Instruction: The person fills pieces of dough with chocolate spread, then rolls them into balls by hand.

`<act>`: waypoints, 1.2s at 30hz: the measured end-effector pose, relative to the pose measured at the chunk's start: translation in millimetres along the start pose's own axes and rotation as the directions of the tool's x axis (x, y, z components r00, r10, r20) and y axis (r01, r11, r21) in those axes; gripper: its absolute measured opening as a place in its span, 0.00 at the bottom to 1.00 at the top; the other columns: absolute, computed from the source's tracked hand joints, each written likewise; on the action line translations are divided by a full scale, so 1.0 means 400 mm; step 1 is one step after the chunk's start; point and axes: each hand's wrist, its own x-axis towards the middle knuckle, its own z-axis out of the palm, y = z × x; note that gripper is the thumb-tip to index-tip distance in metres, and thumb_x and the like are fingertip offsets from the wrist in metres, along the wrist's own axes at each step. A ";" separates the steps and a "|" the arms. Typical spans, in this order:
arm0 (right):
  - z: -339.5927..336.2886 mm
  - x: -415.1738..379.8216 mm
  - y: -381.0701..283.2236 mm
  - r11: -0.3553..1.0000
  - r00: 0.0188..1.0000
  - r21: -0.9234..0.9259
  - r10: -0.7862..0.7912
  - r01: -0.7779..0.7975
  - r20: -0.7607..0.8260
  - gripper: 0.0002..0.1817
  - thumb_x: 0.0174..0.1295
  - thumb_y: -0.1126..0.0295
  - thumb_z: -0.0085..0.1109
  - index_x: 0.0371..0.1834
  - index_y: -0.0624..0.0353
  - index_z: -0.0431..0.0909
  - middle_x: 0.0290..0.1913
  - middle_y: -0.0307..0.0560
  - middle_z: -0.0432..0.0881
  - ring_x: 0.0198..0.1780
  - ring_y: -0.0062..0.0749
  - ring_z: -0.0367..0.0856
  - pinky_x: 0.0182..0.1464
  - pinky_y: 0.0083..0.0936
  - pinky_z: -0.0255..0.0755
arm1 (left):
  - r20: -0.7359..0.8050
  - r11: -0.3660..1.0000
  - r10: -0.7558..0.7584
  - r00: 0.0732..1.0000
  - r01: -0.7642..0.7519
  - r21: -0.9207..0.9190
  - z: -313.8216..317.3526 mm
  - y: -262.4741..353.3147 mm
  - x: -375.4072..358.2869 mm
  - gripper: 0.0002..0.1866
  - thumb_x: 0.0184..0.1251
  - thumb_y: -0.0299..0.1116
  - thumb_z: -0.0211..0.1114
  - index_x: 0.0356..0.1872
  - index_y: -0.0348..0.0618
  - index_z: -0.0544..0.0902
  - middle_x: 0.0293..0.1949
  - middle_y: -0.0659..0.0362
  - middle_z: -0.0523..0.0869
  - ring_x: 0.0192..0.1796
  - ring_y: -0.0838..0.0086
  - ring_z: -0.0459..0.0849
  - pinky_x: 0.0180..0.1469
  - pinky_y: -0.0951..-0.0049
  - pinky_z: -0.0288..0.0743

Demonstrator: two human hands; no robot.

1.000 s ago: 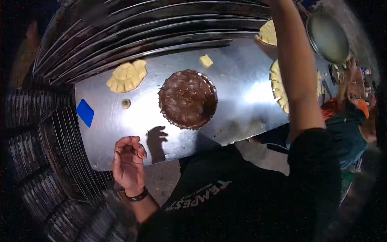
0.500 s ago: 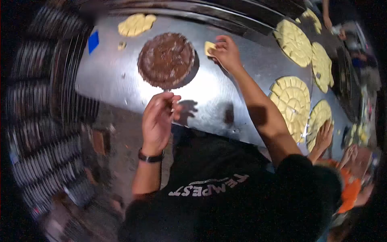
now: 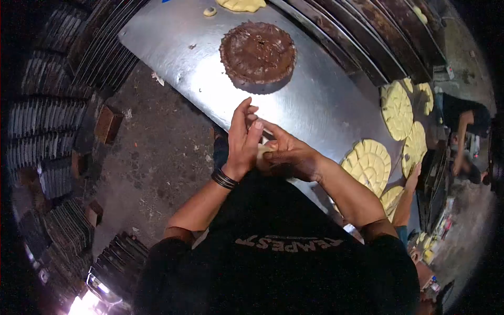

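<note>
Close to my body, my two hands meet at the near edge of the metal table. My right hand (image 3: 294, 156) is closed on a pale yellow piece of dough (image 3: 264, 152), mostly hidden by its fingers. My left hand (image 3: 243, 139), with bracelets at the wrist, has its fingers stretched out and its palm side against the dough and my right fingers. Just beyond them sits a round container heaped with thick brown paste (image 3: 258, 52). Farther back on the metal lie a flat yellow dough round (image 3: 241, 4) and a small dough piece (image 3: 210, 11).
Scored yellow dough rounds (image 3: 367, 167) lie along the table's right part, where another person's hand (image 3: 415, 176) touches one. Dark metal trays (image 3: 362, 37) line the far edge. Stacked trays (image 3: 47, 126) stand on the left, beside a brick-like block (image 3: 108, 124) on the floor.
My right hand has drawn back from beside the brown paste to my left hand, bringing the dough piece. My left hand has moved toward it. The view has turned and shifted.
</note>
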 end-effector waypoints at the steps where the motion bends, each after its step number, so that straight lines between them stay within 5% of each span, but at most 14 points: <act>1: -0.001 0.017 -0.024 0.998 0.998 -0.034 0.061 -0.060 0.024 0.43 0.56 0.68 0.65 0.72 0.53 0.48 0.52 0.46 0.74 0.52 0.24 0.72 0.54 0.22 0.66 | -0.036 1.000 -0.012 0.999 0.012 -0.007 -0.006 -0.020 0.008 0.27 0.69 0.43 0.52 0.62 0.35 0.63 0.49 0.53 0.74 0.49 0.73 0.73 0.50 0.75 0.68; 6: -0.005 0.140 -0.143 0.960 0.985 -0.218 0.166 -0.174 -0.055 0.29 0.58 0.71 0.62 0.64 0.51 0.67 0.41 0.39 0.80 0.38 0.20 0.77 0.39 0.21 0.72 | -0.171 0.817 -0.333 0.927 0.193 -0.543 -0.026 -0.066 0.086 0.34 0.72 0.58 0.37 0.64 0.38 0.59 0.58 0.49 0.69 0.56 0.64 0.72 0.59 0.63 0.67; 7: 0.013 0.169 -0.187 0.876 0.994 -0.483 -0.053 -0.002 -0.100 0.22 0.58 0.73 0.61 0.58 0.54 0.74 0.40 0.36 0.81 0.37 0.19 0.78 0.38 0.22 0.73 | -0.208 0.776 -0.366 0.907 0.175 -0.606 -0.037 -0.075 0.114 0.34 0.72 0.59 0.34 0.63 0.37 0.58 0.59 0.49 0.69 0.57 0.63 0.71 0.59 0.62 0.66; 8: -0.016 0.213 -0.210 0.453 0.907 -0.854 -0.418 0.255 0.050 0.21 0.57 0.75 0.59 0.56 0.57 0.74 0.39 0.42 0.83 0.36 0.30 0.81 0.39 0.27 0.74 | -0.215 0.793 -0.368 0.905 0.184 -0.581 -0.058 -0.064 0.137 0.37 0.71 0.61 0.35 0.65 0.36 0.55 0.59 0.47 0.68 0.58 0.62 0.70 0.59 0.65 0.64; 10: -0.025 0.251 -0.274 -0.202 0.826 -0.979 -0.553 -0.005 0.109 0.16 0.55 0.78 0.58 0.49 0.61 0.76 0.39 0.54 0.83 0.38 0.43 0.82 0.41 0.32 0.74 | -0.221 0.767 -0.382 0.898 0.175 -0.617 -0.083 -0.059 0.185 0.39 0.70 0.63 0.36 0.66 0.37 0.54 0.60 0.44 0.66 0.59 0.60 0.68 0.60 0.65 0.62; 13: -0.028 0.322 -0.286 -0.256 0.910 -0.935 -0.394 -0.245 -0.131 0.12 0.54 0.79 0.56 0.44 0.63 0.75 0.38 0.64 0.80 0.41 0.50 0.81 0.44 0.34 0.73 | -0.125 0.701 -0.438 0.890 0.251 -0.668 -0.117 -0.056 0.238 0.43 0.67 0.66 0.38 0.67 0.35 0.51 0.63 0.37 0.60 0.63 0.57 0.65 0.64 0.58 0.58; 16: -0.062 0.355 -0.277 -0.043 0.896 -0.968 -0.390 -0.249 -0.213 0.14 0.54 0.79 0.57 0.45 0.62 0.74 0.35 0.55 0.82 0.38 0.44 0.82 0.41 0.33 0.73 | -0.061 0.640 -0.508 0.859 0.330 -0.694 -0.137 -0.037 0.265 0.47 0.64 0.69 0.39 0.67 0.34 0.50 0.64 0.33 0.58 0.65 0.54 0.63 0.67 0.55 0.54; 17: -0.086 0.359 -0.292 0.269 0.926 -0.941 -0.260 -0.204 -0.275 0.15 0.55 0.79 0.57 0.46 0.61 0.73 0.35 0.44 0.81 0.36 0.31 0.81 0.38 0.26 0.73 | -0.042 0.641 -0.499 0.865 0.337 -0.690 -0.144 -0.044 0.263 0.47 0.64 0.69 0.40 0.67 0.33 0.51 0.63 0.33 0.58 0.65 0.54 0.63 0.67 0.55 0.54; 21: -0.104 0.317 -0.329 0.953 0.957 -0.280 0.029 -0.114 -0.290 0.14 0.61 0.75 0.56 0.51 0.58 0.72 0.39 0.37 0.77 0.36 0.19 0.77 0.36 0.18 0.73 | -0.024 0.731 -0.466 0.885 0.370 -0.574 -0.181 -0.067 0.259 0.42 0.64 0.64 0.48 0.67 0.39 0.56 0.63 0.45 0.65 0.66 0.61 0.60 0.67 0.60 0.53; 25: -0.076 0.266 -0.265 0.943 0.961 0.235 -0.191 0.235 -0.198 0.20 0.58 0.80 0.53 0.55 0.59 0.69 0.45 0.46 0.78 0.42 0.29 0.79 0.39 0.21 0.74 | -0.220 0.950 -0.261 0.940 0.210 -0.229 -0.167 0.039 0.284 0.30 0.70 0.52 0.40 0.65 0.43 0.62 0.65 0.54 0.63 0.63 0.68 0.62 0.65 0.62 0.56; 26: -0.070 0.241 -0.251 0.910 0.968 0.336 -0.209 0.243 -0.136 0.22 0.57 0.80 0.54 0.57 0.58 0.69 0.47 0.46 0.77 0.43 0.30 0.78 0.41 0.23 0.74 | -0.182 0.978 0.046 0.982 -0.081 -0.192 -0.162 0.047 0.270 0.30 0.71 0.52 0.38 0.65 0.41 0.62 0.65 0.53 0.63 0.63 0.68 0.62 0.64 0.62 0.58; 27: -0.064 0.213 -0.234 0.892 0.966 0.372 -0.237 0.257 -0.098 0.23 0.57 0.80 0.54 0.58 0.57 0.68 0.48 0.47 0.77 0.43 0.30 0.78 0.42 0.24 0.73 | -0.099 0.981 0.073 0.992 -0.089 -0.174 -0.151 0.057 0.261 0.32 0.72 0.54 0.35 0.65 0.37 0.61 0.66 0.52 0.62 0.63 0.69 0.64 0.61 0.63 0.63; 32: -0.096 0.040 -0.113 0.843 0.931 0.407 -0.362 0.351 -0.053 0.28 0.57 0.81 0.52 0.63 0.57 0.62 0.58 0.60 0.71 0.52 0.49 0.79 0.42 0.26 0.78 | 0.480 0.882 -0.257 0.839 0.406 -0.237 -0.009 0.077 0.167 0.28 0.76 0.48 0.36 0.56 0.32 0.72 0.50 0.51 0.80 0.49 0.68 0.80 0.49 0.70 0.74; 36: -0.151 -0.075 0.031 0.811 0.915 0.428 -0.383 0.399 -0.128 0.27 0.58 0.82 0.50 0.62 0.59 0.60 0.55 0.59 0.73 0.49 0.45 0.81 0.41 0.21 0.79 | 0.402 0.842 -0.355 0.844 0.475 -0.255 0.076 0.039 0.049 0.13 0.69 0.33 0.57 0.46 0.35 0.79 0.37 0.58 0.84 0.35 0.79 0.79 0.38 0.82 0.73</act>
